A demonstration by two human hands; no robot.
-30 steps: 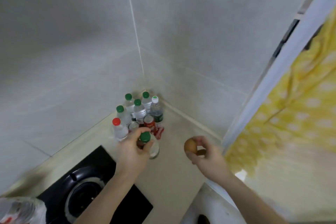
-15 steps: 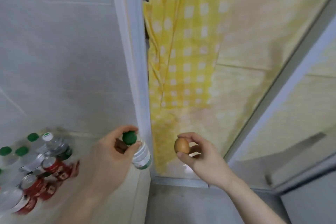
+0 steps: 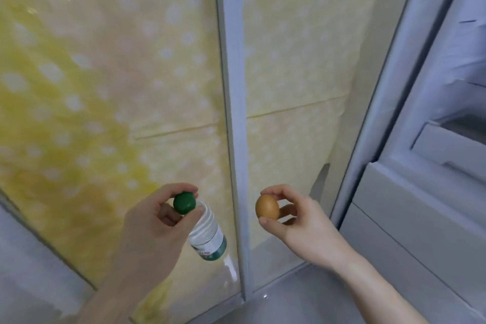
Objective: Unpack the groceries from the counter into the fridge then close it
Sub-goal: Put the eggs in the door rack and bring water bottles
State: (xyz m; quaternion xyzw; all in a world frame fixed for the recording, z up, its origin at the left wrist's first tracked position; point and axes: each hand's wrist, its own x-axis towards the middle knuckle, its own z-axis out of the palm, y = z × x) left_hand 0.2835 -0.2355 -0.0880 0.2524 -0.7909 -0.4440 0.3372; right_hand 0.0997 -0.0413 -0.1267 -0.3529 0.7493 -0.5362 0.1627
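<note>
Left hand [image 3: 152,229] fingers [image 3: 181,188] pinch the green cap [image 3: 184,202]; water bottle [image 3: 207,234] hangs below them. Right hand [image 3: 302,226] fingers [image 3: 278,192] pinch a brown egg [image 3: 267,206] at its sides.

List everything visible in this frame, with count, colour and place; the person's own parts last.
bottle: one, clear with green cap and green label, lower centre, held by its cap
egg: one, brown, right of the bottle, held
glass panels: two, yellow patterned covering behind them, left and centre
frame: one, pale grey, upright between the panels
fridge: one, white, right edge, interior showing
left hand: one, fingers pinching the bottle cap
right hand: one, fingers around the egg
</note>
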